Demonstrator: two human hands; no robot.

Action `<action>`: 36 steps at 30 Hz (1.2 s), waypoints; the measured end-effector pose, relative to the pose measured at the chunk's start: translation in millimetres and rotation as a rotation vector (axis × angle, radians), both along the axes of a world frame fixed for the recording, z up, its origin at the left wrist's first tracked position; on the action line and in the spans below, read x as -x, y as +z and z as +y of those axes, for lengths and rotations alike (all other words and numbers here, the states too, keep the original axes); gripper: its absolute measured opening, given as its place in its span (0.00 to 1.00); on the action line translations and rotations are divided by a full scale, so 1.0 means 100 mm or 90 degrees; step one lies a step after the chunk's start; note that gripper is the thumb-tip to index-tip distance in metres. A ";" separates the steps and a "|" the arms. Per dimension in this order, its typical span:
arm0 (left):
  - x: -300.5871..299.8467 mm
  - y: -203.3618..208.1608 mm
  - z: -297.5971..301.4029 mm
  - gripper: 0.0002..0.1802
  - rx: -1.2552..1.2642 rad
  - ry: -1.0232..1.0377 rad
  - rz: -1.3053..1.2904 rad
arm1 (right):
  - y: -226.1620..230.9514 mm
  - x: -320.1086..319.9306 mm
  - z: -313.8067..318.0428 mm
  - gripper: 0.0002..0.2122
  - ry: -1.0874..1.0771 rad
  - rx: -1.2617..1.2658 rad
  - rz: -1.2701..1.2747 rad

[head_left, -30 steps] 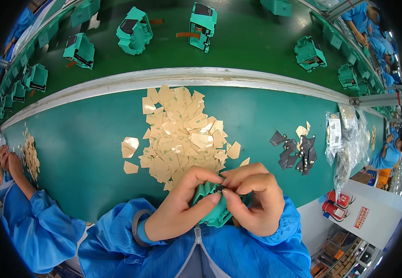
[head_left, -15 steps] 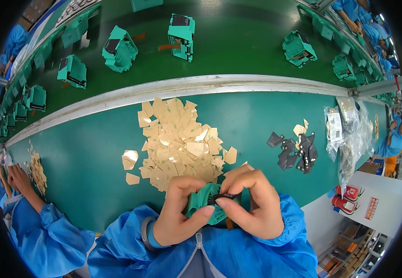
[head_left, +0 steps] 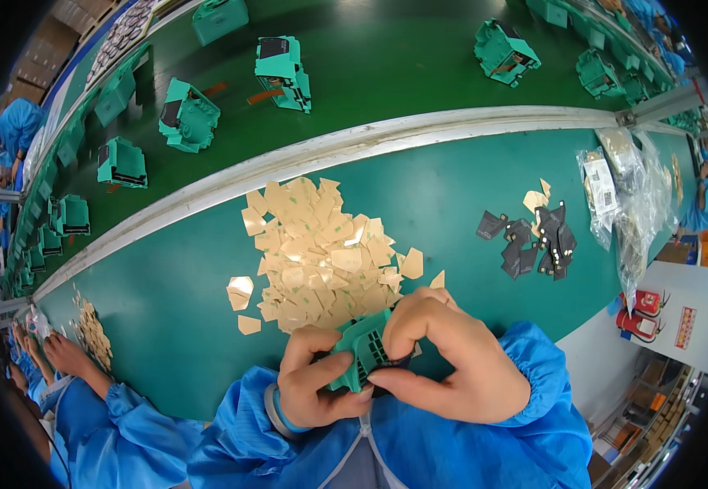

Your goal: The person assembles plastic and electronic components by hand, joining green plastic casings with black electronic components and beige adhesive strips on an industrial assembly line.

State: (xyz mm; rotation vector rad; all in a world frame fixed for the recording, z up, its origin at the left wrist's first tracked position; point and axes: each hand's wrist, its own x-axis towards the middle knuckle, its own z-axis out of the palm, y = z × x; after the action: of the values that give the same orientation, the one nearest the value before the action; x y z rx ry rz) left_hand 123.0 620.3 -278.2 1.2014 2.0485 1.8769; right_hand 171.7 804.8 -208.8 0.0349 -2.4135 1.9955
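Observation:
My left hand (head_left: 313, 383) grips a green plastic housing (head_left: 360, 349) at the near edge of the table, thumb and fingers around its left side. The housing is tilted, and a slotted grid on it faces up. On its right side my right hand (head_left: 456, 367) is closed in a pinch against a small black part (head_left: 403, 359), mostly hidden by the fingers. Just beyond both hands lies a heap of tan, angular flat pieces (head_left: 321, 261), some with green marks.
Black flat parts (head_left: 545, 240) lie to the right, before clear plastic bags (head_left: 635, 191). Past a metal rail (head_left: 354, 145), a green belt (head_left: 386, 73) carries several green housings (head_left: 282, 73). At left is a co-worker's hand (head_left: 72, 354); at far right, red fire extinguishers (head_left: 639, 326).
The housing in my hands has been turned, showing its grid, and my right hand now covers most of the black part. Housings on the belt have shifted left. The view has tilted slightly.

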 end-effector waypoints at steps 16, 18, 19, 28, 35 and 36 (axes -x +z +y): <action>0.01 -0.04 0.00 0.34 -0.080 -0.049 -0.022 | -0.03 0.02 0.00 0.10 -0.010 -0.051 0.027; 0.01 -0.04 -0.01 0.34 -0.077 -0.050 -0.027 | -0.03 0.02 0.00 0.10 -0.009 -0.052 0.029; 0.01 -0.04 -0.01 0.34 -0.075 -0.053 -0.031 | -0.03 0.01 0.01 0.12 -0.003 -0.066 0.026; 0.02 -0.07 0.07 0.29 -0.094 -0.058 0.029 | -0.03 0.01 0.03 0.14 0.000 -0.103 0.025; -0.08 0.09 0.00 0.22 -0.040 -0.136 -0.499 | -0.01 0.01 0.05 0.12 0.009 -0.089 0.024; -0.08 0.09 0.01 0.21 -0.040 -0.132 -0.483 | 0.00 0.02 0.06 0.12 0.008 -0.088 0.024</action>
State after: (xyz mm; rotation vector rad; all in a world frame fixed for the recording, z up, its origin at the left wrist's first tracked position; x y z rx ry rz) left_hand 130.6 620.8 -269.3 0.5359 1.4067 1.8953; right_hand 169.7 811.1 -208.9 0.0880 -2.5286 1.8123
